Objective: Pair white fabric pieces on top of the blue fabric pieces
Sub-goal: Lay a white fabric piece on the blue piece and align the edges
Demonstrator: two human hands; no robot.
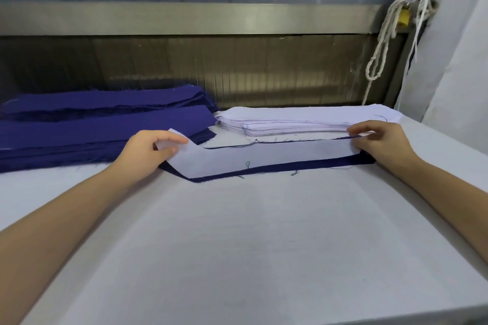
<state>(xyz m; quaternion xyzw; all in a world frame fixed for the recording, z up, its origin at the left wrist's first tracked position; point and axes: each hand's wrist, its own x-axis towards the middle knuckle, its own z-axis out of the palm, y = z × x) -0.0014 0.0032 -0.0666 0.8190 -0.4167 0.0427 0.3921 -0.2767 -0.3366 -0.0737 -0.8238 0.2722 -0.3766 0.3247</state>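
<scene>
Only the person's two arms are in view. The left hand (148, 149) lies left of centre in the frame. Behind it the left forearm (66, 219) is bare, widening toward the lower left corner, where the frame edge cuts it off. The right hand (383, 144) lies right of centre. The right forearm (449, 187) is likewise bare out to the right edge. Both wrists are bare. The fingers are slender, and those of the right hand are slightly blurred.
</scene>
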